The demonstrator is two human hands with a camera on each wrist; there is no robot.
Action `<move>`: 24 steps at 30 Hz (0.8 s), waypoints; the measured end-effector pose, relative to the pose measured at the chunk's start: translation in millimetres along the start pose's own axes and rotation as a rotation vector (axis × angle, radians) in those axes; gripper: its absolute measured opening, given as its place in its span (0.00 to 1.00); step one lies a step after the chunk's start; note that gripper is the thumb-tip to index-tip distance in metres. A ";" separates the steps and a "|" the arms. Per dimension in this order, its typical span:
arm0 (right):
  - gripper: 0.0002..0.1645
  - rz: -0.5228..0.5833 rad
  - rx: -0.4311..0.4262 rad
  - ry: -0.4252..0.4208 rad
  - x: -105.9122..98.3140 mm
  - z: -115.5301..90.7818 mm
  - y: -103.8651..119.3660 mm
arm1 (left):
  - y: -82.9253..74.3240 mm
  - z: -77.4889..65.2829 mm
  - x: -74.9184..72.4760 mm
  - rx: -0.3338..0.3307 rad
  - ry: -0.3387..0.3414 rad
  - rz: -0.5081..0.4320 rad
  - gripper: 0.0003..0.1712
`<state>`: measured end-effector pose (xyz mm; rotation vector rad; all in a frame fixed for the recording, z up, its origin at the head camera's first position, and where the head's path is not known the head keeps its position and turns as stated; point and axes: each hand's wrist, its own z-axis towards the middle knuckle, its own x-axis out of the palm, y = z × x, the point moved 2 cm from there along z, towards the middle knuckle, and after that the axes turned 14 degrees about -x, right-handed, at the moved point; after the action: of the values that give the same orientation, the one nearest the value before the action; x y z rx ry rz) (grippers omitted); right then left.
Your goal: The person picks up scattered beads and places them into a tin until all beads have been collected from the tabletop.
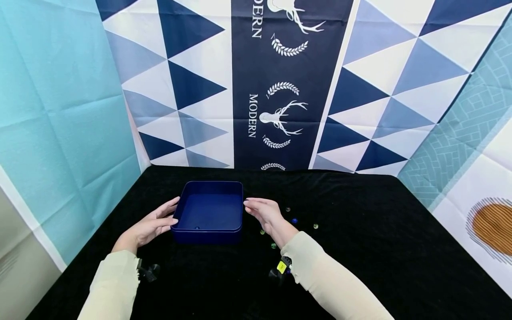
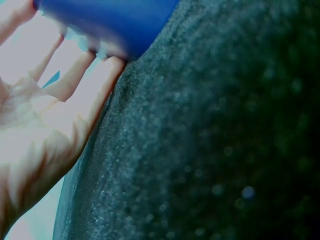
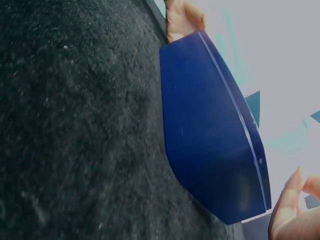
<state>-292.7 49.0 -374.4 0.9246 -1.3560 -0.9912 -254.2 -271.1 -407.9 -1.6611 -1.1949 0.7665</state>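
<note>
A square, dark blue open box (image 1: 210, 212) stands on the black cloth. One small round bead or marble (image 1: 197, 228) lies inside, near its front wall. My left hand (image 1: 150, 226) touches the box's left side with fairly straight fingers; in the left wrist view the fingertips (image 2: 116, 61) meet the blue outer wall. At the box's right edge, my right hand (image 1: 269, 216) has its fingertips close together beside the rim. Whether something small sits between them is hidden. The right wrist view shows the box's outer wall (image 3: 210, 125) and part of the right hand (image 3: 295, 212).
Several small glassy marbles lie right of the box, among them a blue one (image 1: 294, 220) and green ones (image 1: 274, 246). Black cloth (image 1: 360, 249) covers the table. Patterned fabric walls (image 1: 276, 89) stand behind and on both sides.
</note>
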 end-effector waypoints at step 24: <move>0.19 -0.082 0.062 0.109 51.4 -4.9 3.0 | -0.9 -1.1 0.0 -0.004 -0.003 -0.002 0.44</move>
<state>-289.2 1.4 -354.6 1.0729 -1.2716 -0.9517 -253.7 -271.3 -406.7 -1.6625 -1.2007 0.7654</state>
